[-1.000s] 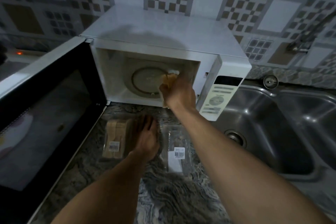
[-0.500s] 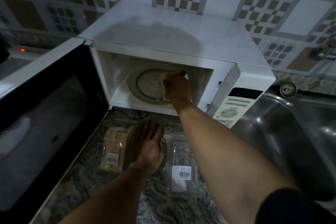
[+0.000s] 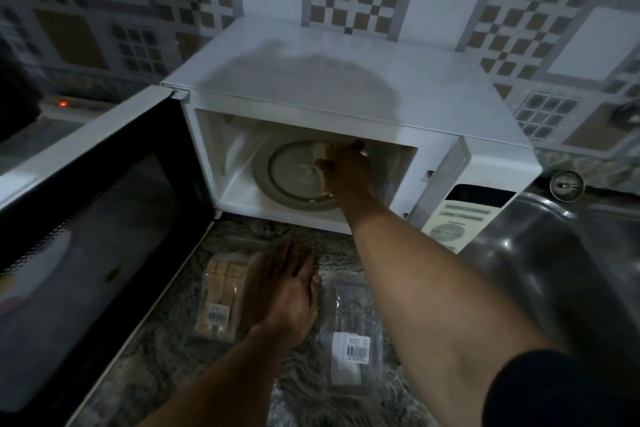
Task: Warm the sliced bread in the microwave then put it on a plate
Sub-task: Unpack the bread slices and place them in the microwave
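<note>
A white microwave stands on the counter with its door swung wide to the left. My right hand reaches inside over the round glass turntable, its fingers closed on a slice of bread whose pale corner shows at the fingertips. My left hand lies flat, fingers spread, on the right side of a clear bag of sliced bread on the counter in front of the microwave.
An empty clear plastic bag with a barcode label lies right of my left hand. The microwave's control panel faces front right. A steel sink sits to the right. The counter is dark marbled stone.
My right hand has carried the bread slice from the microwave's opening deeper in, over the turntable. My left hand has stayed on the bread bag. The camera has come closer.
</note>
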